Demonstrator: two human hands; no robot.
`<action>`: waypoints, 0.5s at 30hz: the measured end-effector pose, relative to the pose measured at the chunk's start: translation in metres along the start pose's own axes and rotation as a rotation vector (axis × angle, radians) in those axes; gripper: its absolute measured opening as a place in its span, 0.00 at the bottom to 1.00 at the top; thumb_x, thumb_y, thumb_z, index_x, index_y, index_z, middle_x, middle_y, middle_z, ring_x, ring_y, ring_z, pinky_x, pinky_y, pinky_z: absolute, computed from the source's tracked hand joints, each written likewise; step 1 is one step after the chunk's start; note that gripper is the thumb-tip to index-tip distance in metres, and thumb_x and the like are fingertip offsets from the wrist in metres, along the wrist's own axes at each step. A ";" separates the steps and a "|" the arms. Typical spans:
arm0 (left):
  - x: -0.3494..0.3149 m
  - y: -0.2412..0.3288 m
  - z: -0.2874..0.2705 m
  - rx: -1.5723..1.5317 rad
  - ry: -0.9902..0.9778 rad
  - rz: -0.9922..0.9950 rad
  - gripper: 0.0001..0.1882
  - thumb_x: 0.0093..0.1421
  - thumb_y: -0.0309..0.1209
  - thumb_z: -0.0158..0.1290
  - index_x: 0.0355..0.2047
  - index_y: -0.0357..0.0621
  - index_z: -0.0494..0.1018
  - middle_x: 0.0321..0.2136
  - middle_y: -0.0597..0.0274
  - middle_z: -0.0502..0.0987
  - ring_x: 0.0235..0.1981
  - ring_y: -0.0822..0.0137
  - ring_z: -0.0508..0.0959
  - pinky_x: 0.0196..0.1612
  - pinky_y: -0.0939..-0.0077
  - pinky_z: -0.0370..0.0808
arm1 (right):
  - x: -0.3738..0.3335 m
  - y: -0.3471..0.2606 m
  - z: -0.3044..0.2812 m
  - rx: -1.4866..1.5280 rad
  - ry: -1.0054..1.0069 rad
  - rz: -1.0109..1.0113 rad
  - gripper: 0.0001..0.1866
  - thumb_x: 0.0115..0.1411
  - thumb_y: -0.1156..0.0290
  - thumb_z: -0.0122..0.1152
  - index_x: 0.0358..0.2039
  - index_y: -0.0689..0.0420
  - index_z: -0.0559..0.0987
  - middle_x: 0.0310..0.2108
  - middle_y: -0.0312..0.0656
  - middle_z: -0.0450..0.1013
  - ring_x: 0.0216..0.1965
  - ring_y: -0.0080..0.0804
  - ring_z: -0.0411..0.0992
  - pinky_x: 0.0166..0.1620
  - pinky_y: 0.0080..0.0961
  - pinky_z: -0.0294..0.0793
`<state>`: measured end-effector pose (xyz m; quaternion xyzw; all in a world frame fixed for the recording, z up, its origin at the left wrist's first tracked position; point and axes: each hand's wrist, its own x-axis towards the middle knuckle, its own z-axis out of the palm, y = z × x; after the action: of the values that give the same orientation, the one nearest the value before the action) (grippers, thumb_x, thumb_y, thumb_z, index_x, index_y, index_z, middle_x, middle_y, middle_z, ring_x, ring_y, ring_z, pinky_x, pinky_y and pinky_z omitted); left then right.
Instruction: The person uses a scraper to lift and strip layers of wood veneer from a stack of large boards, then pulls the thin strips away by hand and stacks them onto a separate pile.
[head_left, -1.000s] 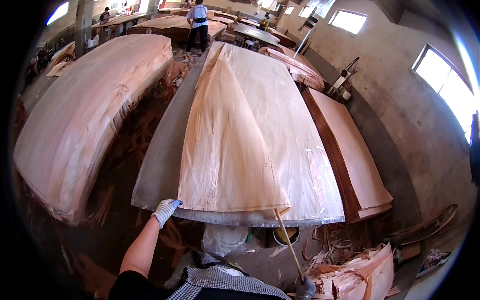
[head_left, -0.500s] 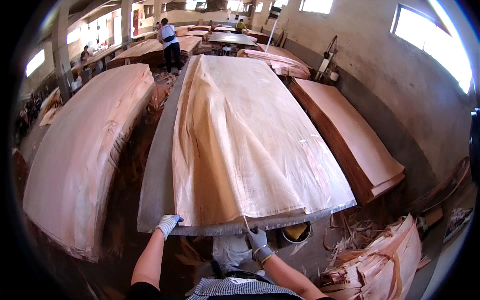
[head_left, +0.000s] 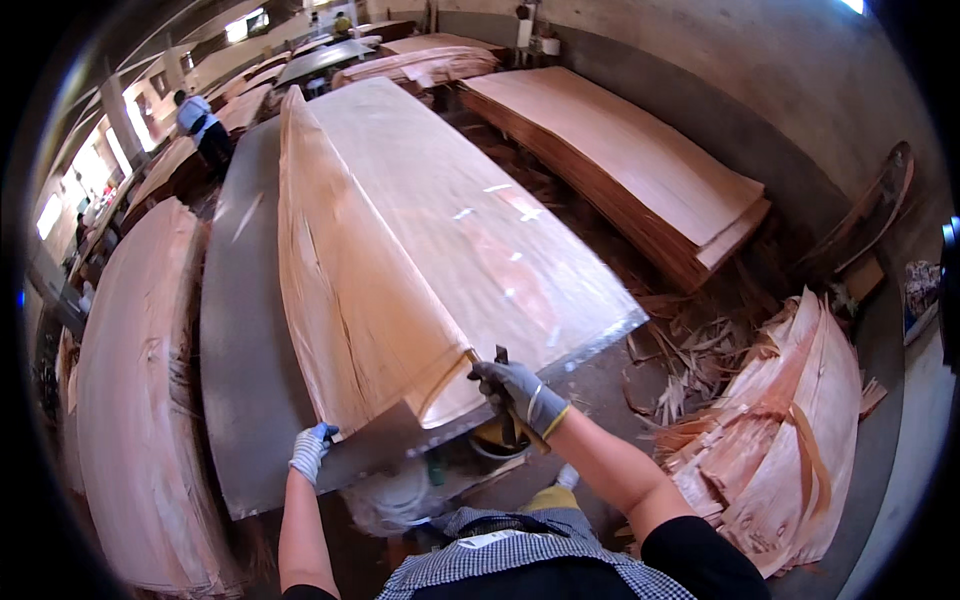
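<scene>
A thin wood veneer sheet (head_left: 365,300) lies lifted and folded along the left part of a large work table (head_left: 255,330). My left hand (head_left: 312,452), in a striped glove, is closed on the sheet's near left corner at the table's front edge. In a grey glove, my right hand (head_left: 522,393) is closed on the sheet's raised near right edge. A flat dark tool (head_left: 507,425), perhaps a knife, also shows in that hand; the fingers partly hide it. To the right lies a smooth pale surface (head_left: 430,190) with several short white tape strips.
Veneer stacks stand left (head_left: 140,390) and right (head_left: 610,150) of the table. A bundle of torn veneer (head_left: 770,440) and scraps (head_left: 685,370) lie at the lower right. Below the front edge is a dark bucket (head_left: 497,440). A person (head_left: 200,125) stands at the far left.
My right hand has risen and moved forward, lifting the sheet's near right edge and folding it leftward; more pale surface shows. The dark tool now shows. The view has turned right and down.
</scene>
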<state>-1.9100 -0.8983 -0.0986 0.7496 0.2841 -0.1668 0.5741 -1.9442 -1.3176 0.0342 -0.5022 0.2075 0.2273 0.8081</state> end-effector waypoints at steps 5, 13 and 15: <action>-0.026 0.086 0.142 0.053 -0.133 0.120 0.12 0.48 0.38 0.54 0.25 0.42 0.77 0.16 0.67 0.72 0.13 0.76 0.64 0.16 0.82 0.58 | -0.014 -0.085 -0.133 -0.032 0.131 -0.035 0.13 0.54 0.60 0.57 0.28 0.58 0.75 0.14 0.32 0.63 0.10 0.19 0.57 0.13 0.18 0.56; -0.037 0.153 0.331 0.121 -0.256 0.232 0.15 0.53 0.39 0.51 0.31 0.41 0.78 0.26 0.63 0.78 0.25 0.74 0.74 0.30 0.81 0.71 | -0.025 -0.164 -0.309 -0.209 0.426 -0.217 0.16 0.53 0.57 0.60 0.27 0.60 0.76 0.15 0.35 0.66 0.11 0.20 0.59 0.14 0.19 0.56; -0.068 0.186 0.393 0.251 -0.369 0.384 0.17 0.58 0.38 0.46 0.34 0.38 0.77 0.29 0.61 0.78 0.30 0.70 0.76 0.36 0.77 0.72 | -0.027 -0.176 -0.369 -0.192 0.492 -0.297 0.15 0.53 0.58 0.61 0.29 0.59 0.76 0.17 0.33 0.67 0.13 0.20 0.61 0.15 0.19 0.57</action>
<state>-1.8182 -1.3232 -0.0287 0.8118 0.0050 -0.2224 0.5399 -1.9042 -1.7249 0.0246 -0.6412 0.2987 -0.0033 0.7068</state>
